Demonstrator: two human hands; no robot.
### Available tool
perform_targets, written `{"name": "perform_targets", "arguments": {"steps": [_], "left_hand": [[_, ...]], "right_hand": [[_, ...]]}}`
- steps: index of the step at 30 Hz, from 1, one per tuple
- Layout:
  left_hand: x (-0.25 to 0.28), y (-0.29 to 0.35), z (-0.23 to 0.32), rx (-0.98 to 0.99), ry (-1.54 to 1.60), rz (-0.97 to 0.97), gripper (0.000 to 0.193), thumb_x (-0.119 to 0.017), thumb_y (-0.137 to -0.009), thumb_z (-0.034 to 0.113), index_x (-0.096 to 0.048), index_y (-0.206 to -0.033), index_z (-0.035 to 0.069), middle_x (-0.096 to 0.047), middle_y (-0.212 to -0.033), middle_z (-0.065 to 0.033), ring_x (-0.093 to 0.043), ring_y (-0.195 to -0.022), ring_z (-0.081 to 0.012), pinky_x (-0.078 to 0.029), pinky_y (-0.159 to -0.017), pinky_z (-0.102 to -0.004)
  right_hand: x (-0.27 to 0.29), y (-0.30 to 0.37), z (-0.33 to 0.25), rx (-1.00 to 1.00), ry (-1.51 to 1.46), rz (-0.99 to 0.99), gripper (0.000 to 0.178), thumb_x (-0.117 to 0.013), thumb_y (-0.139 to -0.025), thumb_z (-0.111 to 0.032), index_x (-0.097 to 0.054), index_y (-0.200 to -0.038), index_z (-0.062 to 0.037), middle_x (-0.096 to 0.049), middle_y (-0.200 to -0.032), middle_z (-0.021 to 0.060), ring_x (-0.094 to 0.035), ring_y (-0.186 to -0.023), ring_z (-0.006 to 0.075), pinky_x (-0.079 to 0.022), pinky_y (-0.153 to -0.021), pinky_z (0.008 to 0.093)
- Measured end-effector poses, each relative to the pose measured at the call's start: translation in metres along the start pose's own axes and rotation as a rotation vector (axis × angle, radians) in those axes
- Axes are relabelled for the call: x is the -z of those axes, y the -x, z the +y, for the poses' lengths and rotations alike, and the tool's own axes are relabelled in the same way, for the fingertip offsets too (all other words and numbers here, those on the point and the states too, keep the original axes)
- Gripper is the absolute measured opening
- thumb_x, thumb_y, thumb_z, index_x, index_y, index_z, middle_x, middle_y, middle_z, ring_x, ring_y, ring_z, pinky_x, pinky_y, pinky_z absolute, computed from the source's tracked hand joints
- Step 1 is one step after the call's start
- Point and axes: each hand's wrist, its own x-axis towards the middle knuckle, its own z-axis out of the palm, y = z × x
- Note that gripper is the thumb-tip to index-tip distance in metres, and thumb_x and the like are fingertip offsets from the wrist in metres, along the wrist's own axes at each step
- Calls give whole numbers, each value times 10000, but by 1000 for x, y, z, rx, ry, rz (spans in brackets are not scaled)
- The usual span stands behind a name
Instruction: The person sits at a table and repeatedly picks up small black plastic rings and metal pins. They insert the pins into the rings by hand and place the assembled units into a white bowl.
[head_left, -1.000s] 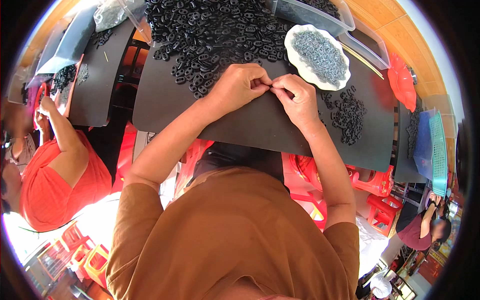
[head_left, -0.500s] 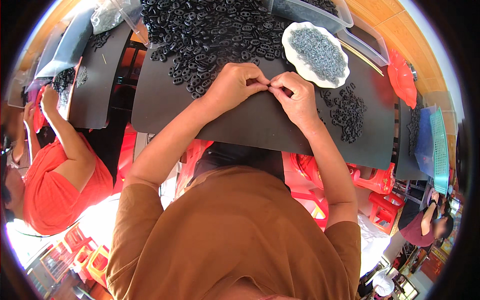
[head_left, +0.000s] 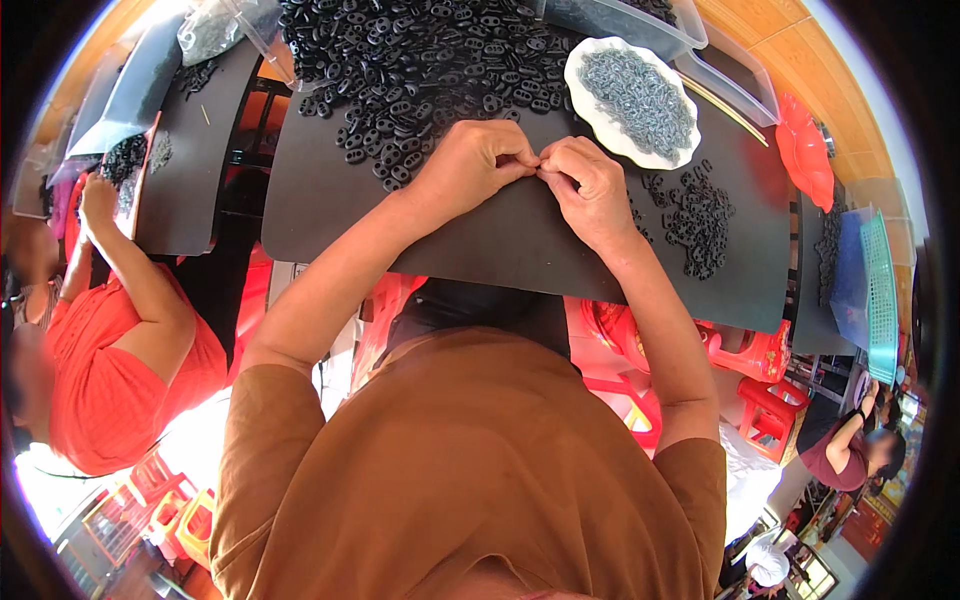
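Observation:
My left hand (head_left: 475,162) and my right hand (head_left: 590,185) meet fingertip to fingertip over a black work mat (head_left: 500,240). Between the pinched fingers sits a small part, too tiny to make out. A big heap of small black ring-like parts (head_left: 420,60) lies just beyond my left hand. A white dish (head_left: 628,95) full of small grey metal pieces stands beyond my right hand. A smaller pile of black parts (head_left: 695,215) lies to the right of my right hand.
A second black mat (head_left: 190,170) at the left is worked by another person in an orange shirt (head_left: 110,370). Clear plastic bins (head_left: 640,20) stand at the back. An orange bag (head_left: 805,150), a blue basket (head_left: 865,280) and red stools (head_left: 760,390) are at the right.
My two hands stay pinched together in nearly the same spot. The view has shifted slightly, and the person at the left has moved an arm a little.

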Motion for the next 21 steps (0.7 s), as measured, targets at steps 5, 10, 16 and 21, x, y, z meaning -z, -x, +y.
{"name": "perform_targets", "arguments": {"steps": [5, 10, 16, 21], "left_hand": [[3, -1, -2, -54, -139, 20, 54, -746, -777, 25, -723, -825, 18, -693, -797, -82, -665, -743, -195, -527, -681, -293], [8, 0, 5, 179, 112, 64, 82, -728, -828, 48, -734, -904, 18, -700, -805, -63, -638, -689, -118, -512, -632, -261], [10, -2, 6, 170, -4, 1, 70, -707, -853, 42, -713, -904, -5, -698, -828, -58, -631, -682, -93, -512, -627, -241], [9, -1, 7, 155, 11, 13, 75, -709, -851, 43, -708, -906, -8, -691, -809, -58, -625, -672, -95, -508, -619, -244]], "right_hand": [[0, 0, 0, -116, -73, 10, 142, -677, -763, 79, -567, -776, -9, -596, -749, 76, -586, -655, 216, -467, -594, 332], [23, -12, -5, -357, -210, -64, 105, -695, -787, 20, -594, -784, -10, -619, -715, 16, -584, -622, 83, -463, -577, 257], [87, -100, 29, -343, -357, 43, 29, -652, -825, -53, -635, -803, -60, -636, -735, 4, -591, -708, 65, -473, -653, 228], [111, -143, 72, -298, -263, 396, 296, -691, -859, -75, -586, -1135, -44, -639, -1090, 82, -623, -920, 147, -510, -739, 252]]}}
